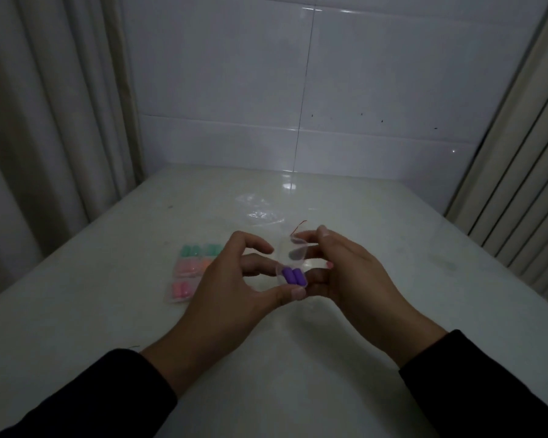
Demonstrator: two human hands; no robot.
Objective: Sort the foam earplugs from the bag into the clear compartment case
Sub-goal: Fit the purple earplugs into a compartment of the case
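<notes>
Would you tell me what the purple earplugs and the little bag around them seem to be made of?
Purple earplugs: probably soft foam, matte, with rounded ends and no glare. Little bag, held between the left hand and right hand: thin clear plastic film; fingers show through it, and its edges crinkle.

Small clear bag (293, 263), held above the table, contains two purple foam earplugs (293, 277) lying side by side at its lower end. Clear compartment case (189, 269) lies flat at left, holding green, orange and pink earplugs.
</notes>
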